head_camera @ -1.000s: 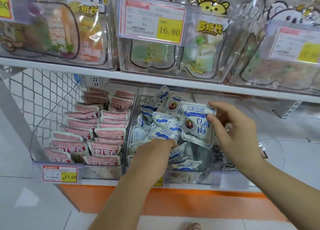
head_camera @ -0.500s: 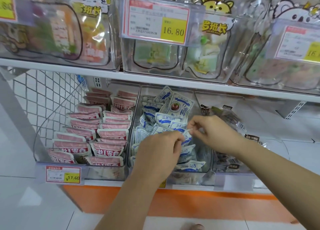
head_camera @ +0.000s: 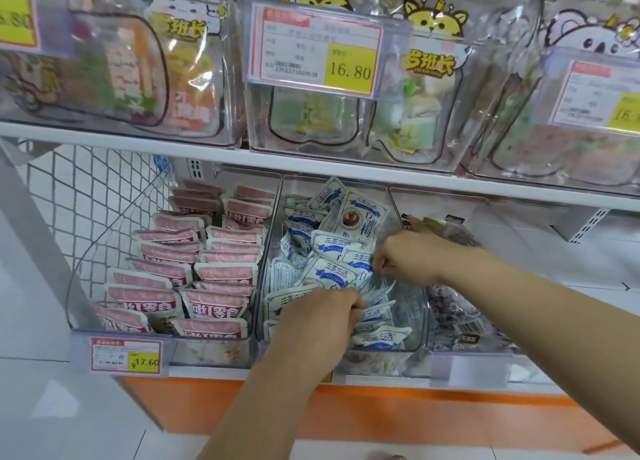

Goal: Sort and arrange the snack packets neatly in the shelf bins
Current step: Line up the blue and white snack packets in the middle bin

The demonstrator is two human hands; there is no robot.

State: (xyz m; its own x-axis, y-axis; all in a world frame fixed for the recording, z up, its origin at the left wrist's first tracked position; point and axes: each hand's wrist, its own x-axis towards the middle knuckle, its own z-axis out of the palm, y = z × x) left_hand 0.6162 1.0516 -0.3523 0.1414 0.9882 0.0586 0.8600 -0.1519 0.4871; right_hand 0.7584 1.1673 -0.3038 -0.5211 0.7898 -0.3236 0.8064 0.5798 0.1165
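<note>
Right now both my hands are in the middle bin [head_camera: 414,317] of three clear bins on the lower shelf [head_camera: 207,373]. My left hand [head_camera: 317,324] is at the front of it, fingers curled down round some of the blue packets [head_camera: 329,276]; the fingertips are buried in the pile. My right hand [head_camera: 410,258] reaches in from the right and pinches the edge of one blue packet between thumb and fingers.

The blue packets lie in a jumble, well over a dozen, overlapping too much for a sure count. They point every way: some lie with the long axis across the bin, some are tipped on a corner, and one at the back stands upright, long axis up and down, leaning slightly right, printed face toward me.

The left bin [head_camera: 74,286] holds pink packets [head_camera: 214,303] in two columns, about ten in each, all standing on edge and leaning back, faces toward me, long axis left to right. The right bin [head_camera: 485,362] holds dark packets [head_camera: 450,310], too blurred to count.

The upper shelf [head_camera: 138,140] carries three upper bins [head_camera: 232,88] of bigger bags [head_camera: 426,88]. Four price tags [head_camera: 349,68] show: three up top, the middle one reading 16.80, and one below the pink packets reading 17.60.
</note>
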